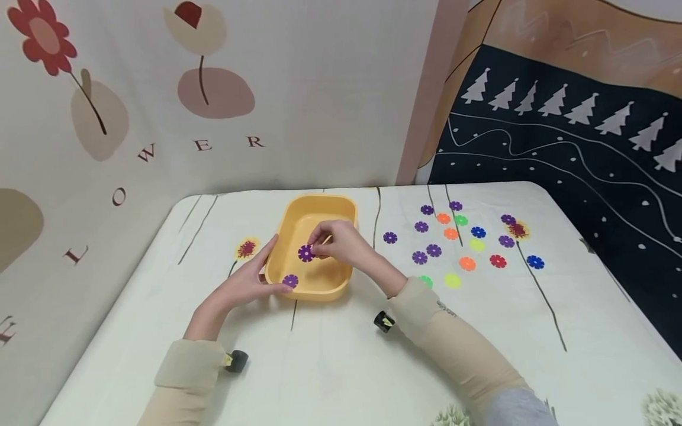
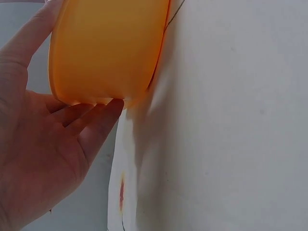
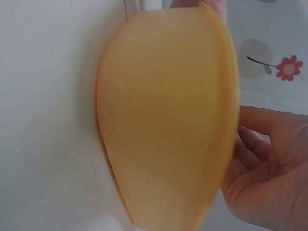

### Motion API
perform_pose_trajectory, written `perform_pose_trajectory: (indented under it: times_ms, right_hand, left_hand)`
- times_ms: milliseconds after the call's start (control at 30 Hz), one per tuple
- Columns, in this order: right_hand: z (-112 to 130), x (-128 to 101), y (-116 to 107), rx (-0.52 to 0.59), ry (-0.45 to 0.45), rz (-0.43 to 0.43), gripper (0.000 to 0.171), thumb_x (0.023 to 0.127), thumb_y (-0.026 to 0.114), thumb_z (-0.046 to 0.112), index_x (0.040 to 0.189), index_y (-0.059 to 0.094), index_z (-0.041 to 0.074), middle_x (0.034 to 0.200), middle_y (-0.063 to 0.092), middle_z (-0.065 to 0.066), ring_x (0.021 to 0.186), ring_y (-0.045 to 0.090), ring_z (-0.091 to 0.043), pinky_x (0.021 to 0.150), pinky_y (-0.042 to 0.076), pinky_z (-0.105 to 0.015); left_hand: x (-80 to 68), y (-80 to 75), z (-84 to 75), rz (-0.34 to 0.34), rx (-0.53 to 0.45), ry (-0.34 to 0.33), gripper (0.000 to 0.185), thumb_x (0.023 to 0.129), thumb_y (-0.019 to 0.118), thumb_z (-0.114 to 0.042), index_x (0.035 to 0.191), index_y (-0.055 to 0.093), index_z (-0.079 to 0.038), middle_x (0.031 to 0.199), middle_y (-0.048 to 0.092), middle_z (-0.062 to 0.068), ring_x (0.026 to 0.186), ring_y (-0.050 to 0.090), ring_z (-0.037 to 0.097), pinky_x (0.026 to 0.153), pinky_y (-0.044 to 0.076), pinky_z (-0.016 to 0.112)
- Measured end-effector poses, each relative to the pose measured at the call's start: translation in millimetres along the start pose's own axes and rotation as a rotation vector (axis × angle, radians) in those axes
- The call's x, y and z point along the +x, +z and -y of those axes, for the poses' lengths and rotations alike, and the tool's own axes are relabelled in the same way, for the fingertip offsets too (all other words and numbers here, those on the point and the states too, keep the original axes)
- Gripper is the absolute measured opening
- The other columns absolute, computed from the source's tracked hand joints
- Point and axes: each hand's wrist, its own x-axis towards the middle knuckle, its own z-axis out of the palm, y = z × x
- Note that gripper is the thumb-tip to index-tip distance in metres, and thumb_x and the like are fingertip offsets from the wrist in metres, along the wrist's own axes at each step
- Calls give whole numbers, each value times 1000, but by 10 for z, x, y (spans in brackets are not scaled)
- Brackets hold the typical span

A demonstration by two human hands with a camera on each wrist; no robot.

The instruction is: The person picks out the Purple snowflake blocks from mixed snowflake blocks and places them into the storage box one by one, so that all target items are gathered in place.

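A yellow plastic tray [image 1: 319, 202] stands on the white cloth-covered table. My right hand [image 1: 341, 241] hovers over the tray and pinches a purple flower-shaped disc [image 1: 306, 253] between thumb and fingertips. My left hand [image 1: 242, 285] cups the tray's near left corner, thumb along the left wall and straight fingers against the front wall. A second purple disc [image 1: 290, 281] lies inside the tray by those fingertips. In the left wrist view the left hand's fingers [image 2: 94, 122] press the tray's wall [image 2: 106, 48]. The right wrist view shows the tray [image 3: 163, 120] with the left hand [image 3: 269, 183] beyond it.
Several loose discs, purple [image 1: 420, 257], orange [image 1: 467, 264], green [image 1: 452, 280], blue [image 1: 535, 262] and red [image 1: 498, 261], lie scattered on the table right of the tray. A printed backdrop wall stands behind the table. The table's right edge [image 1: 613, 278] drops beside a dark patterned cloth.
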Motion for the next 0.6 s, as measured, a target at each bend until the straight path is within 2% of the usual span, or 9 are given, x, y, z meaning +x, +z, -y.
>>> perform_pose_trajectory:
  times_ms: [233, 400, 600]
  right_hand:
    - [24, 122, 211, -19, 29, 37, 5, 90, 71, 3, 95, 70, 2, 90, 72, -10, 71, 68, -11, 68, 61, -21]
    - [-12, 196, 321, -52, 63, 41, 4, 90, 72, 5, 94, 70, 5, 89, 71, -7, 72, 65, -9, 66, 57, -15]
    - [-68, 245, 389, -139, 84, 34, 4, 88, 74, 6, 92, 72, 7, 86, 71, -3, 72, 60, -8, 62, 48, -13]
  left_hand:
    - [-20, -4, -20, -2, 18, 6, 114, 84, 80, -36, 162, -1, -22, 168, 10, 17, 148, 30, 43, 114, 39, 59]
    - [-20, -6, -24, -1, 21, 8, 114, 84, 80, -37, 162, -1, -22, 168, 11, 18, 147, 30, 44, 115, 36, 61]
    - [-24, -13, -26, 0, 17, 23, 114, 84, 80, -36, 162, 0, -20, 167, 13, 19, 146, 33, 43, 113, 40, 59]
